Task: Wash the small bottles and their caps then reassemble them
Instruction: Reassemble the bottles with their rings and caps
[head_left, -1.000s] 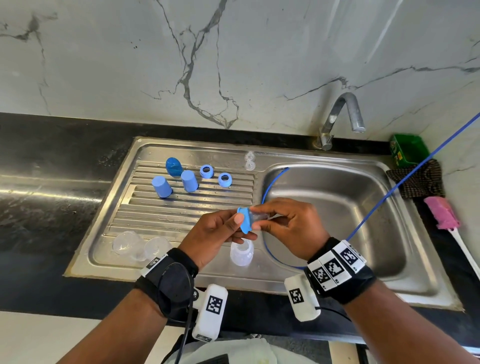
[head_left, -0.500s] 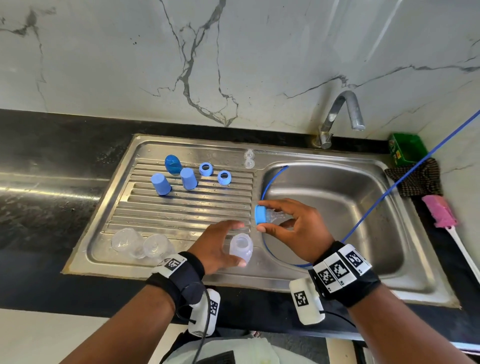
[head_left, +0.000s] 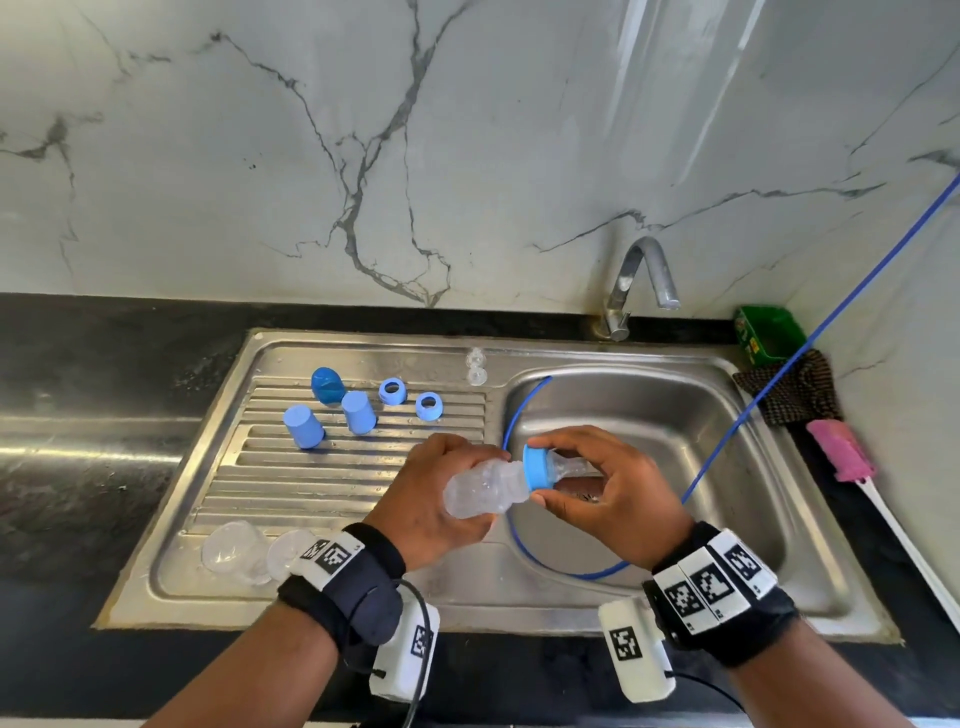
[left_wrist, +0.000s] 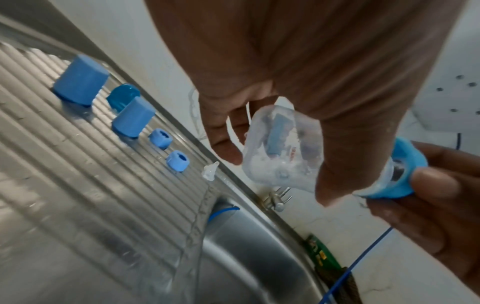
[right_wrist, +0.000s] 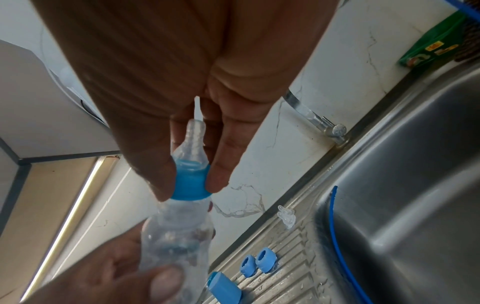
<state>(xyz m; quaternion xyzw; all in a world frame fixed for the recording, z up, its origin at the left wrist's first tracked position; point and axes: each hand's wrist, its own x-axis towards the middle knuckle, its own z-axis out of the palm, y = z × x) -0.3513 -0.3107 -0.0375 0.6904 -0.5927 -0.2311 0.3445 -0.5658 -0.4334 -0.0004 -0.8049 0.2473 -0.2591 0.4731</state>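
The left hand (head_left: 441, 499) wraps its fingers round the body of a small clear plastic bottle (head_left: 483, 491), held lying on its side above the front edge of the steel sink (head_left: 675, 405), its base toward the left palm and its neck pointing right. The right hand (head_left: 613, 493) pinches a light blue screw ring with a clear silicone teat (right_wrist: 191, 179) between thumb and fingers; the ring sits at the bottle's neck, and the teat points into the right palm. Whether the ring is threaded on cannot be told.

On the ribbed steel draining board (head_left: 332, 467), well away from both hands, stand two light blue conical caps (head_left: 304, 426), a darker blue rounded cap (head_left: 326, 384) behind them, and two loose light blue rings (head_left: 410, 397) to their right. Two clear teats (head_left: 475, 366) lie by the basin's rim. Two more clear plastic bottles (head_left: 244, 551) lie at the board's near left corner, just beside the left wrist. A thin blue hose (head_left: 519, 415) curls into the basin.
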